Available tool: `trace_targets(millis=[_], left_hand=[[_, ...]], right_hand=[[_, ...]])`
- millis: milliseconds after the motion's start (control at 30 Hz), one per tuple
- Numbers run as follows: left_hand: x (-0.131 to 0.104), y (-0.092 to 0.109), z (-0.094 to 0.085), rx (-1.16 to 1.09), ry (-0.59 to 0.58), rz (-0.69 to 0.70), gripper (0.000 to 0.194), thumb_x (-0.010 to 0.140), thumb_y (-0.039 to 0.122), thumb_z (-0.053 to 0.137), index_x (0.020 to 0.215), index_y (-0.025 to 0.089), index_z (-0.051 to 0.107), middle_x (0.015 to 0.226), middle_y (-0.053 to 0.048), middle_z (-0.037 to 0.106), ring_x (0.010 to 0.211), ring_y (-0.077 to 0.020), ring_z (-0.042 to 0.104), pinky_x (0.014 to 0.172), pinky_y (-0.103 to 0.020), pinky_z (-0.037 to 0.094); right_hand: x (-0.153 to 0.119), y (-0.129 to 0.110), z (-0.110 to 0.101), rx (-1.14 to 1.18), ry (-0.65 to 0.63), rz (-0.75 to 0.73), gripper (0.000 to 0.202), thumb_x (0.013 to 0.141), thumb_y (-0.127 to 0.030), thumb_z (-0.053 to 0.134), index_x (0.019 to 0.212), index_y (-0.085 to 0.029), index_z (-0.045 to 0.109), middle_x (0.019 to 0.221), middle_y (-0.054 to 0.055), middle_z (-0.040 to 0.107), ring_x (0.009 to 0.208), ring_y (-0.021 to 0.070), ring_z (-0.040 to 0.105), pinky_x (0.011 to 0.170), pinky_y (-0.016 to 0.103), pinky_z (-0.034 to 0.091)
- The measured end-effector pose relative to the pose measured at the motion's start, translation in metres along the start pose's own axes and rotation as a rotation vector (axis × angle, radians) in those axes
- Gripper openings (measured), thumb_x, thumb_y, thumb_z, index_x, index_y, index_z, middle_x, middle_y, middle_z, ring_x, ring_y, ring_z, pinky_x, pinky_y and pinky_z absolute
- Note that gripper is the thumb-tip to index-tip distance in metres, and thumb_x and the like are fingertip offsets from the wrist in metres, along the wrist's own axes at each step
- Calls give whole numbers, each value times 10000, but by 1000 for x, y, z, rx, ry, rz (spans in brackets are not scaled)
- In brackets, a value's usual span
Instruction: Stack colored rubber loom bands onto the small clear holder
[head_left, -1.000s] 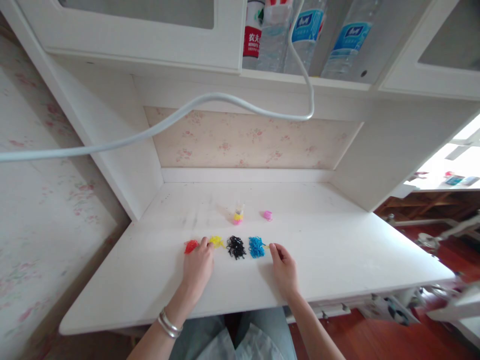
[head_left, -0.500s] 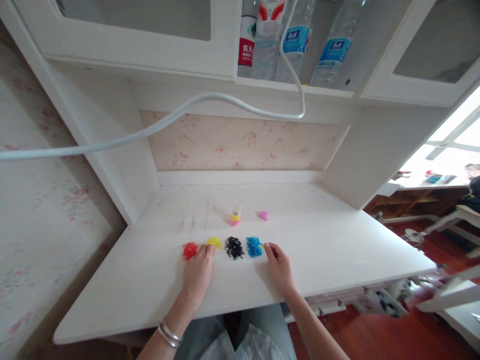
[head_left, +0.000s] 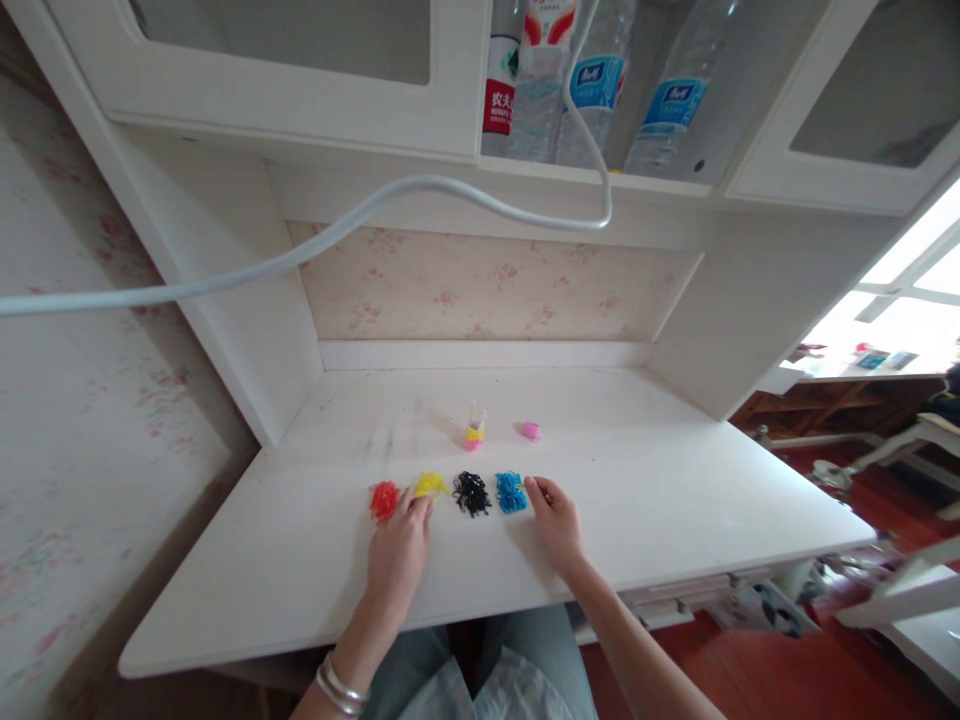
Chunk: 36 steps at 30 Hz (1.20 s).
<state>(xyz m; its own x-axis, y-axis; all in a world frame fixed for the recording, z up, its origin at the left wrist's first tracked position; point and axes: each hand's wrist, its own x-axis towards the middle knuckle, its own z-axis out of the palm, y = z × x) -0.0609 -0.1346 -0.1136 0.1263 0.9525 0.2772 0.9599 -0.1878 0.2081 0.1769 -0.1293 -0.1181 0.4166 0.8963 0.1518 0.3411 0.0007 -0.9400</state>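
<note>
1. White desk [head_left: 675, 500] across the whole working area, with a rounded front left corner, a front edge just above the lap and a back edge against a floral panel [head_left: 480, 285].
2. Bounded at the rear by white side walls; overhead, cabinet [head_left: 300, 110] with bottles [head_left: 592, 85]; across the upper view, white cable [head_left: 427, 184], at a depth hard to tell.
3. In one row, left to right: red pile [head_left: 384, 499], yellow pile [head_left: 430, 484], black pile [head_left: 472, 494], blue pile [head_left: 510, 493], with narrow gaps between, well in from every edge.
4. Left hand [head_left: 400, 545] palm down, with bent fingertips between red and yellow, at the near side of yellow; cannot tell whether holding anything.
5. Right hand [head_left: 559, 520] just right of blue, pinching a thin yellow item [head_left: 521, 487] narrowly between thumb and forefinger; far end over the right side of the blue pile, touching or not hard to tell.
6. Behind black, small container [head_left: 475, 430], upright, yellow and pink low down; farther right, well apart, pink piece [head_left: 531, 430].
7. Widest room for moving toward the right edge; forearms across the front edge.
</note>
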Motion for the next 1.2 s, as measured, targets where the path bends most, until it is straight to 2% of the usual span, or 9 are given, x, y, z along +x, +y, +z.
trace_targets(millis=[167,267,400,533,700,833,1000,1067,1200], left_hand=[[-16,2,12,49,13,21,294,947,210,327,1002,238,614,972,-45,650,762,-166,654,589,-232,478],[-15,-2,18,-10,69,34,265,945,217,354,989,229,615,961,-34,652,741,-148,655,587,-221,478],[-11,-6,20,-116,142,31,234,946,247,386,941,220,619,935,-16,663,731,-131,655,607,-213,483],[-10,-6,17,-152,159,25,226,942,246,399,925,221,623,914,-10,665,724,-127,656,608,-212,481],[-8,-6,14,-186,134,27,219,936,237,405,922,221,623,919,-13,666,764,-137,656,633,-222,484],[-6,-7,14,-212,132,33,217,936,245,403,926,216,618,936,-23,665,814,-152,653,664,-239,488],[-7,-8,14,-277,151,34,213,929,260,410,912,212,617,930,-33,667,819,-160,651,692,-250,495],[-8,-8,13,-300,159,30,214,925,263,413,911,214,620,923,-36,669,818,-165,652,698,-258,500],[-7,-8,12,-351,143,11,229,928,274,401,916,217,623,934,-39,671,838,-173,655,737,-287,514]], right_hand=[[42,-44,13,-59,34,-155,511,805,-619,478,842,-163,706,623,0,592,563,125,456,555,241,341],[74,-74,25,-114,57,-284,462,832,-574,462,844,-185,710,722,20,644,595,130,487,604,249,368],[105,-90,42,-222,19,-427,395,852,-494,455,809,-201,717,766,25,647,656,133,522,663,250,385],[119,-87,54,-290,-20,-435,351,849,-450,473,829,-215,732,734,12,611,689,135,541,678,247,385],[121,-80,59,-319,-51,-406,327,839,-446,497,855,-238,749,735,1,590,668,123,542,664,241,381],[118,-82,58,-343,-90,-400,347,853,-462,473,875,-257,751,740,-4,578,681,117,548,672,232,379],[117,-84,48,-282,-26,-423,415,856,-511,447,834,-220,743,710,0,570,668,126,531,656,238,368],[115,-78,41,-235,25,-380,456,845,-542,442,815,-193,734,707,9,586,664,136,523,645,247,365],[105,-48,25,-103,86,-168,497,800,-596,479,842,-164,720,708,14,625,681,156,527,624,252,364]])
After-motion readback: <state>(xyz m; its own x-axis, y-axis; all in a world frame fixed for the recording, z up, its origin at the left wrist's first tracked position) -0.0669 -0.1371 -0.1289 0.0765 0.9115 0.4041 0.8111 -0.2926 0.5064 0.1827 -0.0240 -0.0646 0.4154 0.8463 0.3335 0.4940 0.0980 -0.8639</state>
